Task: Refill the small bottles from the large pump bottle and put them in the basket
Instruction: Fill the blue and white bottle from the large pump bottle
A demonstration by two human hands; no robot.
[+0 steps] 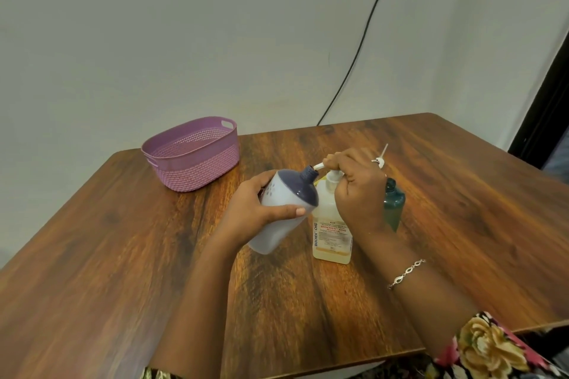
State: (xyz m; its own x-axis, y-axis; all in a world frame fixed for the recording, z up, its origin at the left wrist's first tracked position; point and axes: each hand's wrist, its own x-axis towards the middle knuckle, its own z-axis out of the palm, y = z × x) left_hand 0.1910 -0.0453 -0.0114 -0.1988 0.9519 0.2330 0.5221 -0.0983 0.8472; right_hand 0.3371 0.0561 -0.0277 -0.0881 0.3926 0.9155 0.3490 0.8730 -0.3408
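Left hand point(261, 206) grips a white bottle point(286, 194) round its body, thumb along the near side and fingers wrapped behind. It holds the bottle off the table point(123, 271), tilted so the dark blue shoulder and open neck point up and to the right. The neck meets the tip of the nozzle point(319, 165) of the pump bottle point(331, 237). Right hand point(357, 191) sits on top of that pump, its fingers curled over and clasping the pump head.

The pump bottle stands upright on the table near the middle, pale yellow liquid showing behind its printed label. Just behind the right hand stands a teal bottle point(394, 203), partly hidden by the wrist, with no cap on its neck. A small white sprayer top point(381, 157) lies on the table just beyond the knuckles.

A purple basket point(200, 172) sits at the far left corner of the table, well apart from the bottles. A silver bracelet point(406, 273) circles the right wrist. A black cable point(363, 40) runs down the wall behind the table.
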